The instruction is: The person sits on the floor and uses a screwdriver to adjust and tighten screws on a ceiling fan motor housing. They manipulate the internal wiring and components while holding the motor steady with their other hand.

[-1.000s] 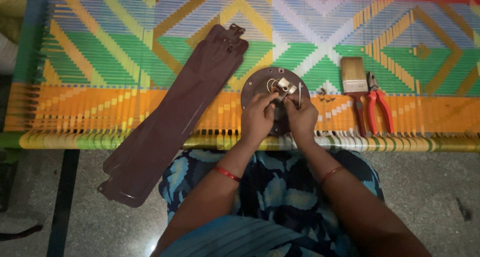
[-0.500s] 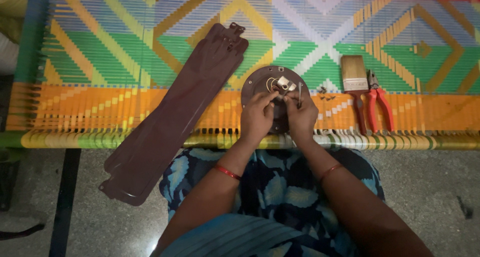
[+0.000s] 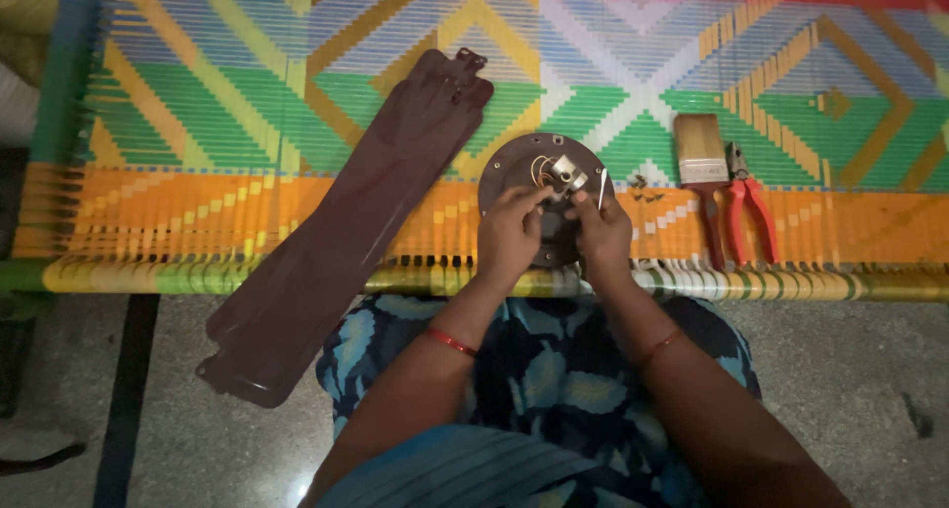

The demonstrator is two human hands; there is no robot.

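- Against the view from 1 second ago, little has shifted: both hands stay on the round brown fan motor housing [image 3: 539, 187], which lies in the same spot at the near edge of the woven cot, and the blades and tools have not moved.
- The left hand [image 3: 509, 236] is curled, its fingers pinched together at the small silvery part [image 3: 566, 172] and the wires in the middle of the housing; whether it actually grips the part cannot be told.
- The right hand [image 3: 601, 233] is also curled over the housing's right side, with a thin metal rod [image 3: 600, 188] standing up just above its fingers; the grip itself is hidden.
- A red bangle sits on each wrist.
- The surface is a cot [image 3: 297, 93] strung with bright plastic strips in green, orange, yellow, blue and red diamond patterns, with a green frame rail on the left.
- A stack of long brown fan blades [image 3: 346, 226] lies slantwise across the cot, to the left of the housing, its lower end overhanging the edge above the floor.
- To the right of the housing lie some small dark screws [image 3: 643, 189], then a paintbrush [image 3: 704, 172] and red-handled pliers [image 3: 746, 200] side by side.
- Below the cot is a grey speckled stone floor [image 3: 860, 370].
- No bowl, box or other container shows; the loose screws rest directly on the weave.
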